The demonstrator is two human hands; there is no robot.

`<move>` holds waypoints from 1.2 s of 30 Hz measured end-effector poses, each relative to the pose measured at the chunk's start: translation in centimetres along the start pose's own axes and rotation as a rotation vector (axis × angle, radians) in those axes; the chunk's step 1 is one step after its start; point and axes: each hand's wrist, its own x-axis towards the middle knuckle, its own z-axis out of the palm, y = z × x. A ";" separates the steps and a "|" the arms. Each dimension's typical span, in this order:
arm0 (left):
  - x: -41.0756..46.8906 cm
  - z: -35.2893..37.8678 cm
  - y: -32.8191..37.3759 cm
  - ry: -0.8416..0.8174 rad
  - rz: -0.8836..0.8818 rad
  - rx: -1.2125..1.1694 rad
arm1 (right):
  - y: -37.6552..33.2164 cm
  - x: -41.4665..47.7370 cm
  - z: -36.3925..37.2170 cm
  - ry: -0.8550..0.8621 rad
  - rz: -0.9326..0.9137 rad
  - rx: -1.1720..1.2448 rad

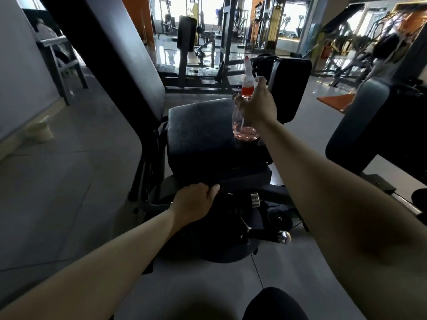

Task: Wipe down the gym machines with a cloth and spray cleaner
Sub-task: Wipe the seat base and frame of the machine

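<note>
Mid-frame, the right hand is gripping a clear, red-collared spray bottle of pink liquid over the black padded seat, so the spraying step seems to be under way. At lower centre the left hand is resting on the seat's dark front edge, and I cannot tell whether it is clutching a cloth. Next comes squeezing the trigger, then wiping.

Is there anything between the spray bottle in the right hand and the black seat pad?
Nothing visible. The right hand holds the spray bottle over the far right corner of the seat pad; the left hand grips the machine frame below the near edge.
</note>
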 end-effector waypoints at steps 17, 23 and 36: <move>-1.4 1.3 5.1 0.377 0.466 -0.232 | 5.8 -14.1 -10.8 -0.124 0.247 0.173; 1.9 2.6 11.3 -0.124 0.309 0.193 | 9.9 -20.1 -11.3 -0.085 0.406 0.136; -0.9 7.6 7.2 0.515 0.702 0.436 | 15.6 -34.8 -3.3 -0.161 0.642 0.175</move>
